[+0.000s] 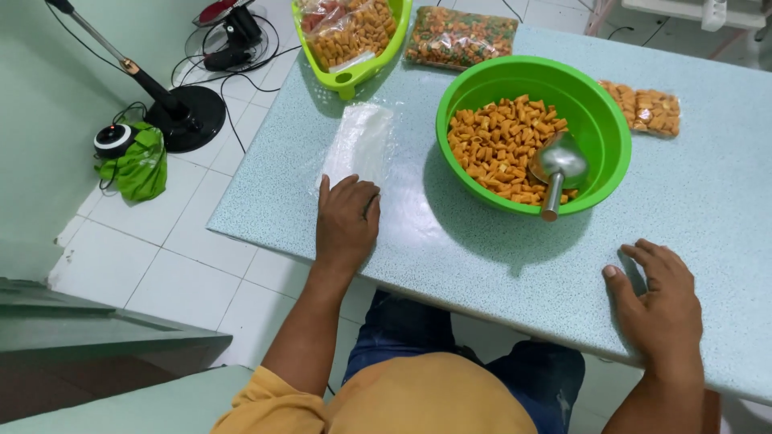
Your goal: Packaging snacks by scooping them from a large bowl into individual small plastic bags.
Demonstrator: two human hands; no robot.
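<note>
- The right hand lies flat on the near edge of the speckled pale-blue table, palm down, fingers loosely spread, holding nothing.
- The left hand rests palm down on the table further to the left, fingers close together and slightly curled, their tips on the near end of a stack of clear plastic bags; it presses on the stack rather than pinching it.
- The stack of bags lies flat on the table, running away from the left hand toward the far edge, just left of the green bowl.
- The green bowl stands in the middle of the table, between the two hands and further out, and holds orange snack pieces.
- A metal scoop sits in the bowl on the snack pieces, with its handle leaning on the near rim.
- Just right of the bowl lies a filled bag of snacks.
- At the far edge sit a lime-green basket of filled bags and, beside it, a flat bag of mixed orange and green snacks.
- On the tiled floor to the left stand a black fan base and a green cloth.
</note>
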